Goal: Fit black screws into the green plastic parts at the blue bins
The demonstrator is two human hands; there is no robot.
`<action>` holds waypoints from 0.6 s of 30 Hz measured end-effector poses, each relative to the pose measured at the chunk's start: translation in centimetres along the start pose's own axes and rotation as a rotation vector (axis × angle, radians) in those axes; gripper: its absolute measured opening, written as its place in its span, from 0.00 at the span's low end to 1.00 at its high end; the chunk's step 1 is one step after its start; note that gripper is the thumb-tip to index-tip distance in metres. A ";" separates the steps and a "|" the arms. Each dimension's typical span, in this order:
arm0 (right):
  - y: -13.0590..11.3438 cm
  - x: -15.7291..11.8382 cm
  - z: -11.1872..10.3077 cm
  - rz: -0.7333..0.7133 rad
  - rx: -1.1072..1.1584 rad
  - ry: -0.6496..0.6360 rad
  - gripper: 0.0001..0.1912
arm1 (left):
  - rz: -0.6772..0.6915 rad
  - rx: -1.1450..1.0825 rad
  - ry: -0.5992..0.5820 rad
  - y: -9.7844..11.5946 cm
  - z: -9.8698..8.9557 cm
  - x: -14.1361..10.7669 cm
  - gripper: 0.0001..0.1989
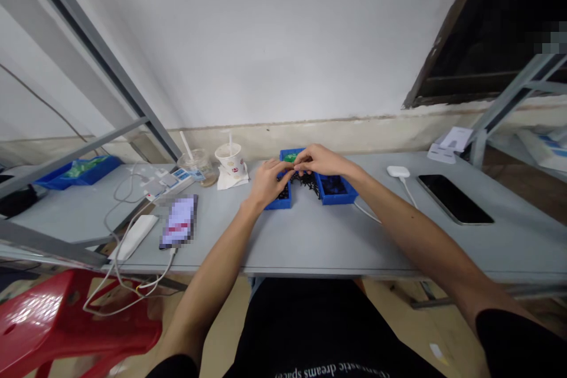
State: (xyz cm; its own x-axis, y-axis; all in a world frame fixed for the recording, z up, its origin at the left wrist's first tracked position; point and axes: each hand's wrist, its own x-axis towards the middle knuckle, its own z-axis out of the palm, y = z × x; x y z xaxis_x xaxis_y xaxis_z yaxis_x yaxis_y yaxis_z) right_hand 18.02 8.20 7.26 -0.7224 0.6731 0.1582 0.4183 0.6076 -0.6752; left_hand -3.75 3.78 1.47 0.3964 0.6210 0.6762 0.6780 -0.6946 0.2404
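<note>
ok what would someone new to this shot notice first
The eye goes first to the left hand and right hand, meeting mid-table over bright blue plastic trays with a tangle of small black pieces between them. Next comes the glossy red plastic stool at lower left, then the black smartphone lying on the grey table at right.

Black pcs (305, 183) too small to tell, phone scrn (179, 222) pixelated

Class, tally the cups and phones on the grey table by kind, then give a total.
White paper cups with a printed pattern: 1
Clear plastic cups: 1
Smartphones, one black-screened, one with a lit, pixelated screen: 2
Total: 4
</note>
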 end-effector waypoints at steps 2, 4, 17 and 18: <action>0.1 0.1 0.0 0.031 0.078 -0.020 0.14 | 0.008 0.011 0.023 0.1 0.0 0.0 0.10; 0.2 0.2 0.0 0.056 0.130 -0.016 0.17 | -0.002 0.016 0.046 0.1 -0.1 0.0 0.10; -1.1 -0.3 0.2 -0.085 -0.038 0.176 0.06 | -0.114 0.054 0.044 0.0 -0.3 0.2 0.14; -1.3 -0.3 0.3 -0.082 -0.083 0.190 0.06 | -0.114 0.056 0.034 0.0 -0.2 0.2 0.15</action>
State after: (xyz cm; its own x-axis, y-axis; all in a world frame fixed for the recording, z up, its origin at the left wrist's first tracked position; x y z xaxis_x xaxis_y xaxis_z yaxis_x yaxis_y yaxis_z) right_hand 17.54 7.04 7.91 -0.6425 0.6824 0.3485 0.4118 0.6911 -0.5939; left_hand -3.81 3.78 1.78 0.2940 0.6818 0.6699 0.7513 -0.5981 0.2790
